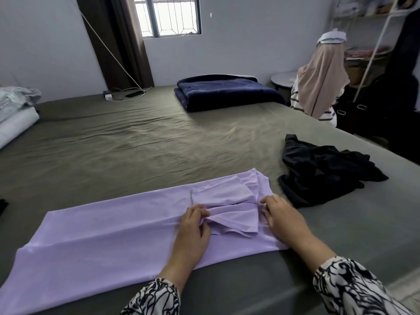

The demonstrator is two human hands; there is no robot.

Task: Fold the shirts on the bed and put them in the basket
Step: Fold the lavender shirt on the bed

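A lilac shirt [102, 230] lies flat in a long strip across the near edge of the grey-green bed [136, 142], its sleeves folded in near the right end. My left hand [193, 226] pinches a bunched fold of a sleeve between thumb and fingers. At the sleeve's right edge my right hand [281, 217] rests on the cloth with curled fingers pressing down. A crumpled black shirt [322, 171] lies on the bed to the right of the lilac one. No basket is in view.
A folded navy blanket [227, 92] sits at the far side of the bed. White bedding [16, 114] is piled at the left edge. A person in a beige headscarf [322, 80] sits beyond the right side, near a white shelf rack [375, 42]. Charger cables [122, 95] lie by the wall.
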